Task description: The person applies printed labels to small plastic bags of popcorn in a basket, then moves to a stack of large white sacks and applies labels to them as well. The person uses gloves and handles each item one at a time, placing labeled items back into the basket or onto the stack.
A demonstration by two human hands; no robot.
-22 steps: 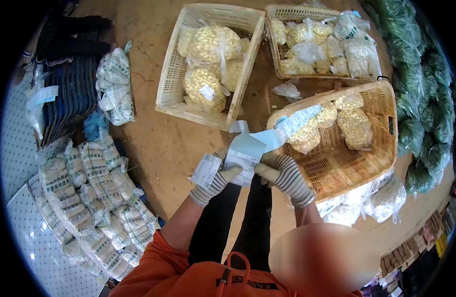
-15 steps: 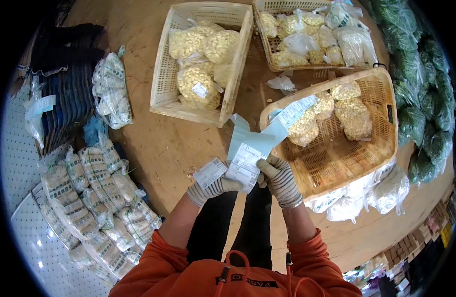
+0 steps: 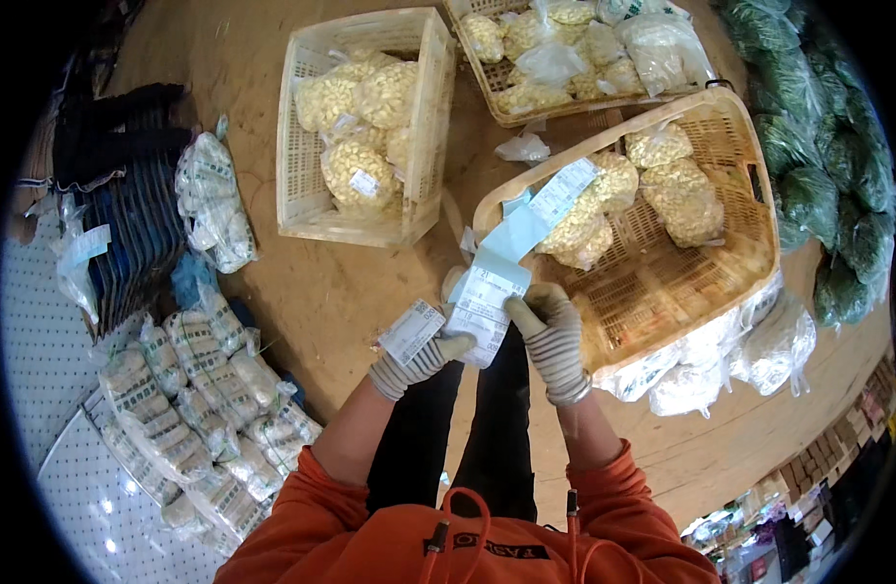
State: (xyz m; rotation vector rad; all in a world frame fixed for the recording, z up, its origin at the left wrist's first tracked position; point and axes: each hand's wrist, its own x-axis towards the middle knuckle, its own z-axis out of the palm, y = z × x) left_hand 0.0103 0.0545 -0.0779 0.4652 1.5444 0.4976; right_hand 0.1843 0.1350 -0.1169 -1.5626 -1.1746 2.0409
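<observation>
Both my hands wear pale, grey-striped gloves. Between them is a strip of printed white labels (image 3: 485, 310) on light blue backing. My left hand (image 3: 414, 370) grips its lower end, thumb on top. My right hand (image 3: 550, 336) pinches the strip's right edge between thumb and fingers. A separate white label (image 3: 411, 333) lies on or against the left glove; I cannot tell whether it is stuck there. The strip's far end (image 3: 565, 188) reaches over the rim of a tan plastic basket (image 3: 652, 336), beside clear bags of pale yellow, clove-like pieces (image 3: 683, 200).
A cream crate (image 3: 346, 232) with similar bags stands ahead on the left, and another shallow crate (image 3: 584, 109) at the far right. Wrapped white packs (image 3: 200, 419) pile up at left. Green bagged produce (image 3: 808, 229) lines the right; white plastic bags (image 3: 696, 380) lie below the basket.
The view has shifted, so the crates sit slightly further left and higher. The label strip now stretches straighter toward the basket. My right fingers have moved slightly up along its edge.
</observation>
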